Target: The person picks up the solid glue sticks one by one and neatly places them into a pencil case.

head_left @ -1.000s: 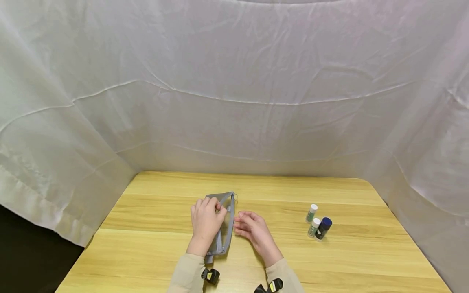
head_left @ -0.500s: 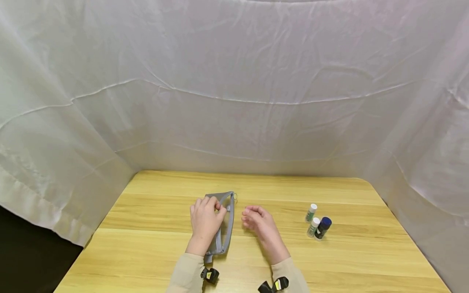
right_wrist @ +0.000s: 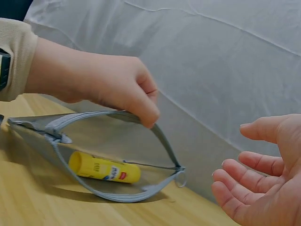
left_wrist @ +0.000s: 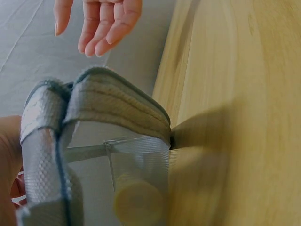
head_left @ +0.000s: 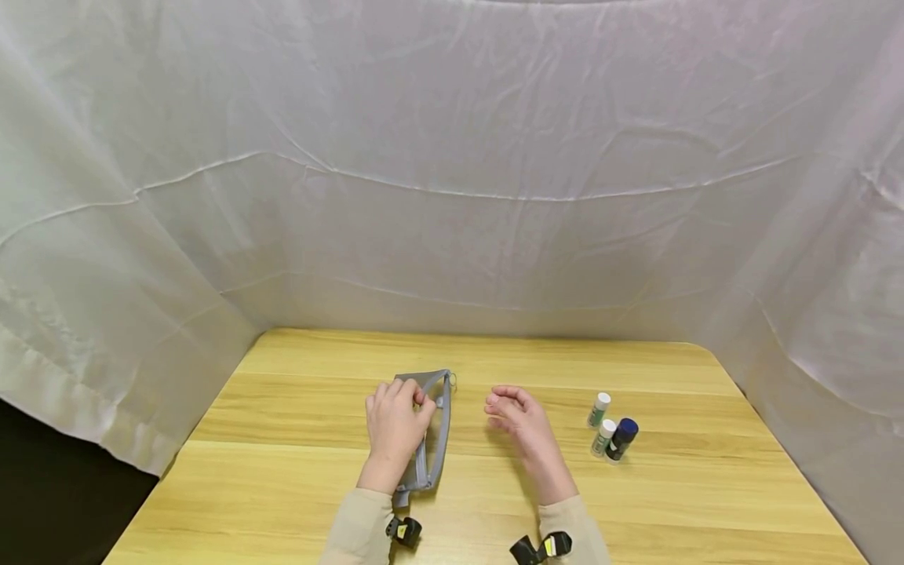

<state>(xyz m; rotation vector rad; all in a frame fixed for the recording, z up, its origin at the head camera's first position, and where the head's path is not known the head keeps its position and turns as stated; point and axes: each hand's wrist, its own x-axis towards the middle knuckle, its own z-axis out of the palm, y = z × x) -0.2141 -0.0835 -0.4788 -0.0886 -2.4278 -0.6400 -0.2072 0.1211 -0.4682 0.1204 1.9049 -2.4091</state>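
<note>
My left hand (head_left: 395, 420) pinches one zippered edge of a grey mesh zip pouch (head_left: 444, 439), holding its mouth wide apart. Inside the pouch lies a yellow glue stick (right_wrist: 106, 168) on its side, plain in the right wrist view. Through the mesh, the left wrist view shows the round end of the glue stick (left_wrist: 138, 202). To the right of the pouch, my right hand (head_left: 531, 431) hovers with nothing in it, fingers loosely bent and apart. A small ring (right_wrist: 180, 179) hangs at the pouch's far corner.
On the right of the wooden table (head_left: 678, 502) stand two white-capped sticks with green labels, one farther back (head_left: 599, 410) and one nearer (head_left: 603, 438). A dark blue-capped stick (head_left: 621, 439) stands against the nearer one. A pale curtain (head_left: 494, 259) surrounds the table's back and sides.
My right hand has drawn away from the pouch's mouth, moving right toward the standing sticks. My left hand and the pouch have stayed in place.
</note>
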